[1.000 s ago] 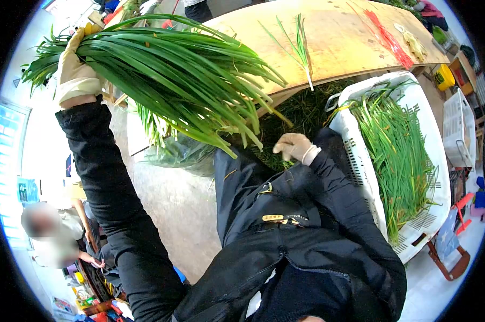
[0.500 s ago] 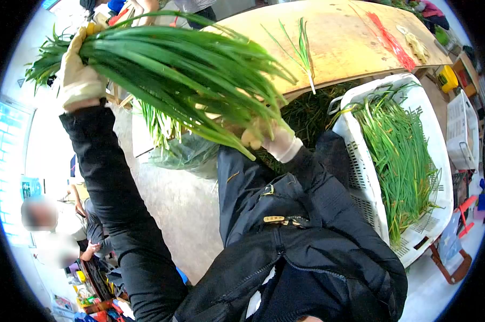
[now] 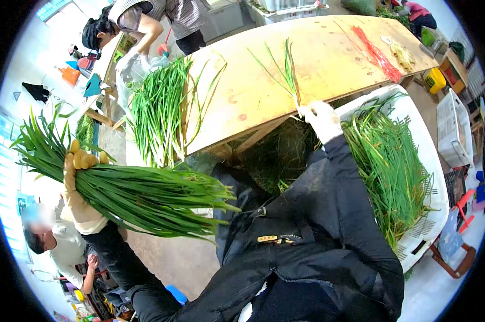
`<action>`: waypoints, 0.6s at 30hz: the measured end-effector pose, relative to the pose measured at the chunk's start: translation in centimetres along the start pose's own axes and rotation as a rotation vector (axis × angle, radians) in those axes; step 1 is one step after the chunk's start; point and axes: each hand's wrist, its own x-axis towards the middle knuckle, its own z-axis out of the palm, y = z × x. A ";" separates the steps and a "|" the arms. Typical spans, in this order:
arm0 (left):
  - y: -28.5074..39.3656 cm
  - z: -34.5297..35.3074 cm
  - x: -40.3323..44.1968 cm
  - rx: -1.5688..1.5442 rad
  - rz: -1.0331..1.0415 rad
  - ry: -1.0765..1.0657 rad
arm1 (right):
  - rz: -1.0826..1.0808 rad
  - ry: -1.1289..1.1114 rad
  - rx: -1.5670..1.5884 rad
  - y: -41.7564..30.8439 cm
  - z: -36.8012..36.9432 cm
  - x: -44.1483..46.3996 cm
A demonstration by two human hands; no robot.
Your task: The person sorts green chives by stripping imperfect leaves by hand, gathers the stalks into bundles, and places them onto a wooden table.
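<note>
My left hand (image 3: 77,180), in a pale glove with yellowish fingertips, is wrapped round a thick bunch of garlic chives (image 3: 151,196) held out at the left, its leaves pointing right. At the table's near edge, my gloved right hand (image 3: 323,121) has its fingers closed on the white stem ends of a few loose chives (image 3: 289,75). Their leaves still lie on the wood. A larger pile of chives (image 3: 159,110) rests at the table's left end.
The curved wooden table (image 3: 242,70) carries red ties (image 3: 375,51) and a pair of yellowish gloves (image 3: 399,52). To my right stands a white basket (image 3: 441,214) filled with chives. One person (image 3: 183,21) bends beyond the table; another person (image 3: 68,252) sits at the left.
The bunch in my left hand has dropped lower and swung away from the table. My right hand has gone from the leaf tips to the loose chives at the table edge.
</note>
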 end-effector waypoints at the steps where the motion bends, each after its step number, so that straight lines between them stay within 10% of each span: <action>1: -0.3 -0.1 -0.1 -0.001 0.006 0.005 | -0.012 0.161 -0.079 -0.2 0.7 1.3; 4: -0.9 0.7 -0.4 -0.042 -0.008 0.137 | -0.332 0.433 -0.285 -1.1 2.7 4.8; 8: -1.5 0.6 0.5 -0.028 -0.063 0.085 | -0.679 0.227 -0.049 -5.3 7.5 6.2; 10: -1.9 1.5 0.8 0.080 -0.089 0.192 | -0.599 -0.141 -0.171 -6.1 10.7 5.7; 13: -3.4 -0.2 3.0 -0.021 -0.117 0.118 | -0.570 -0.796 0.711 -7.0 10.9 3.5; 18: -8.0 6.4 5.6 0.231 -0.065 -0.070 | -0.775 -0.541 0.722 -18.0 0.2 1.6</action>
